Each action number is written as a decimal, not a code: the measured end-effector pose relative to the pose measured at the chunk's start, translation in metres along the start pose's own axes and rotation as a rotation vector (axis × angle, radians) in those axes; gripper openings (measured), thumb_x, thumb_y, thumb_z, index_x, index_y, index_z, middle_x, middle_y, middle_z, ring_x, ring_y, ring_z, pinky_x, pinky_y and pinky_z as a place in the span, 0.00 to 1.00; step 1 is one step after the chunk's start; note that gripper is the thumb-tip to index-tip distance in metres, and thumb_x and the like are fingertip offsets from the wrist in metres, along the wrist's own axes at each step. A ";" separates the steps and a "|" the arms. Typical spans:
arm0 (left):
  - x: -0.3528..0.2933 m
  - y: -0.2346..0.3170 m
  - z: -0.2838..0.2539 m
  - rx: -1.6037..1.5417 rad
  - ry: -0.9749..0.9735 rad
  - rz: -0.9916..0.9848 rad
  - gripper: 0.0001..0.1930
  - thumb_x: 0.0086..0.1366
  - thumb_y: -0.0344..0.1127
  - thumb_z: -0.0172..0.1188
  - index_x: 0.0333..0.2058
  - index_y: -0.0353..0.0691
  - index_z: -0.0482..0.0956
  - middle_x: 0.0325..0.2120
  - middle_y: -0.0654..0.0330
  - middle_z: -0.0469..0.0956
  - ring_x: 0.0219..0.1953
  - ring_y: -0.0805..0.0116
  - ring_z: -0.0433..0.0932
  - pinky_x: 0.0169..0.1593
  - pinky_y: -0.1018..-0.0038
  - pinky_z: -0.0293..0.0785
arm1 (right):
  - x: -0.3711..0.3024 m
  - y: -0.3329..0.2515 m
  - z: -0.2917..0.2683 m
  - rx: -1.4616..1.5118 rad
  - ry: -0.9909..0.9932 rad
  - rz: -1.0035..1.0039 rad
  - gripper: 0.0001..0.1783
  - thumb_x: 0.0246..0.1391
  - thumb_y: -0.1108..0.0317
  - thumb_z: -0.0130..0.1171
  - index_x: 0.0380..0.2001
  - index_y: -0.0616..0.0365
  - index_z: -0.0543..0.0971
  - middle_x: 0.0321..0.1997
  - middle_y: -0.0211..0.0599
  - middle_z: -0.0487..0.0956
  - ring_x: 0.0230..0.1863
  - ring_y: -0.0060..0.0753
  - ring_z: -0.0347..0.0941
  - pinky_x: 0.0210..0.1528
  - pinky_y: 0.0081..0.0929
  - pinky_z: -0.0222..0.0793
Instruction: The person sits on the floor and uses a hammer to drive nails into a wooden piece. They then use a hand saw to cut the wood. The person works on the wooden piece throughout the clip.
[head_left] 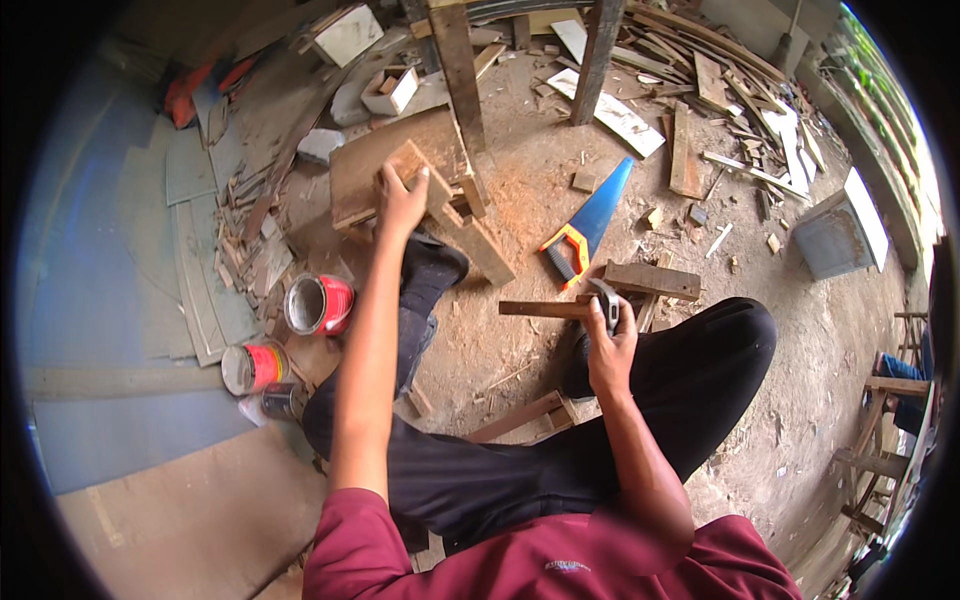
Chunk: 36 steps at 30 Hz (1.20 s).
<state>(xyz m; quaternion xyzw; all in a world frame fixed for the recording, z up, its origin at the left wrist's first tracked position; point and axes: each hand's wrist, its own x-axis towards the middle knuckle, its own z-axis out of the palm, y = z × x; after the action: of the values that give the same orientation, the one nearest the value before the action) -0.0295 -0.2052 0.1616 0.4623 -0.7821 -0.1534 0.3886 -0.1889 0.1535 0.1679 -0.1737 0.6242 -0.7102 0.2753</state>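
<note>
Head view shows the left hand (402, 207) grasping the upper end of a wooden plank (470, 242), the thumb at its right edge and the fingers at its left. From that grip the plank slants down and rightward, beside a broad wooden board (365, 160). The right hand (612, 352) is curled around a hammer (612, 310), its metal head at the thumb and fingertips; a brown wooden length points leftward from there, its joint unclear. Just beyond the right fingers lies a wooden block (657, 281). Farther out, a blue-bladed saw (604, 205) rests on the floor (740, 390). Left of the left forearm stands a red can (340, 303).
</note>
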 end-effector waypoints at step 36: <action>-0.026 0.101 -0.002 -0.412 -0.194 0.158 0.18 0.73 0.41 0.47 0.51 0.40 0.80 0.32 0.49 0.76 0.37 0.51 0.78 0.43 0.65 0.73 | 0.094 -0.052 0.143 -0.592 -0.332 -0.491 0.15 0.59 0.64 0.63 0.35 0.69 0.76 0.28 0.60 0.79 0.31 0.61 0.78 0.32 0.44 0.72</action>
<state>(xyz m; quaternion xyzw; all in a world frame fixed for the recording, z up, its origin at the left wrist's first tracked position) -0.0824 -0.1296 0.2111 0.2939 -0.8016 -0.3226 0.4086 -0.1871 -0.0134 0.2325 -0.5012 0.6886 -0.5068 0.1330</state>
